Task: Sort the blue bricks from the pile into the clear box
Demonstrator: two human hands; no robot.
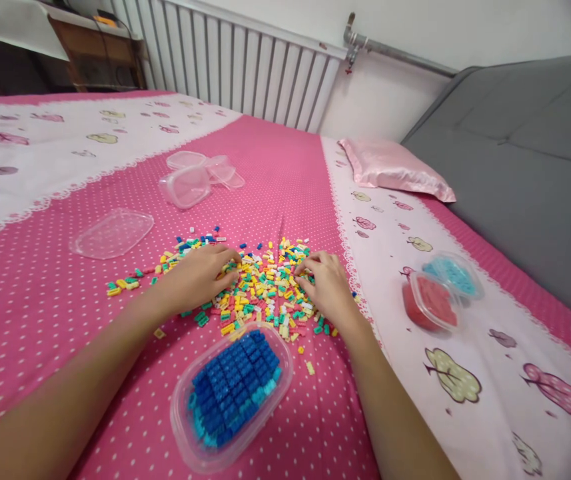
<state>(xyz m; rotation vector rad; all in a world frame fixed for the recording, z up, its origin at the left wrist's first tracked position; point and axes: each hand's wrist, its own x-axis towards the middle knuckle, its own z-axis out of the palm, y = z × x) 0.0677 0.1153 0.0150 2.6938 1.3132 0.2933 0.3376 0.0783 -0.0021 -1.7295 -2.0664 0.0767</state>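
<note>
A spread-out pile of small building bricks (258,287) in yellow, green, white, pink and blue lies on the pink bedspread. My left hand (200,277) rests over the pile's left part, fingers a little bent and apart, with bricks showing between them. On the right side, my right hand (326,287) touches the pile's edge; its thumb and forefinger are apart, and I see nothing held. Closer to me stands a clear plastic tub (181,427), filled with dark blue bricks (235,380) in neat rows and lighter blue ones along the edge.
A clear lid (114,233) lies to the left. Farther back are clear tubs and lids (190,187). At right sit a tub of red bricks (432,303) and one of light blue bricks (452,275). Beyond them are a pink pillow (395,167) and a grey headboard (525,147).
</note>
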